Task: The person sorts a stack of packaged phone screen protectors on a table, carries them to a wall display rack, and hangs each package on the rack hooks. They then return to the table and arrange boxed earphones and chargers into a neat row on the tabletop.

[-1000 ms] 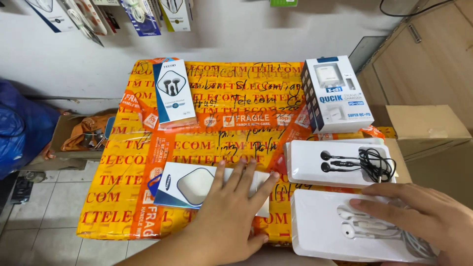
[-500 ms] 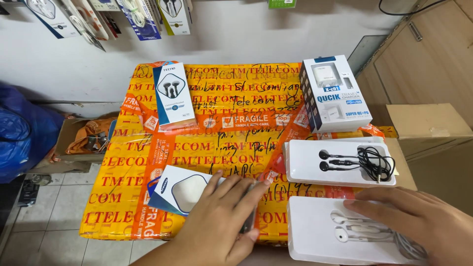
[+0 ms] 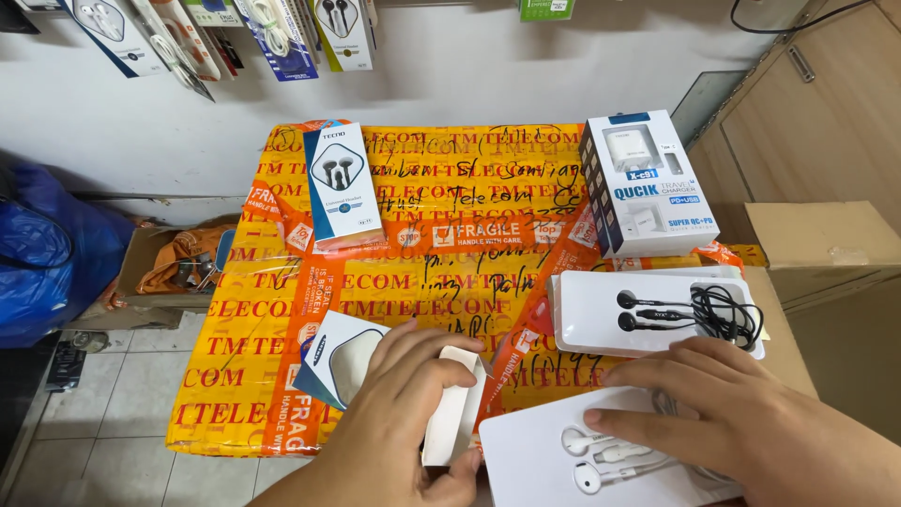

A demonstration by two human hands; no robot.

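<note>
My left hand (image 3: 399,427) grips a flat white-and-blue earphone box (image 3: 352,361) and tips it up on its edge on the orange taped parcel (image 3: 375,282). My right hand (image 3: 741,427) lies flat on a white tray (image 3: 535,460) that holds white earphones (image 3: 601,455) at the near right. Behind that tray, a second white tray (image 3: 587,314) carries black earphones (image 3: 690,310).
A boxed pair of earphones (image 3: 340,183) lies at the parcel's far left, a white charger box (image 3: 648,183) at its far right. Packaged accessories (image 3: 188,33) hang on the wall. A blue bag (image 3: 47,253) and an open carton (image 3: 160,268) sit on the floor at left; wooden cabinet (image 3: 826,122) right.
My left hand went from resting flat on the white-and-blue box to gripping it and lifting its right edge, so it now stands tilted. My right hand stays on the tray.
</note>
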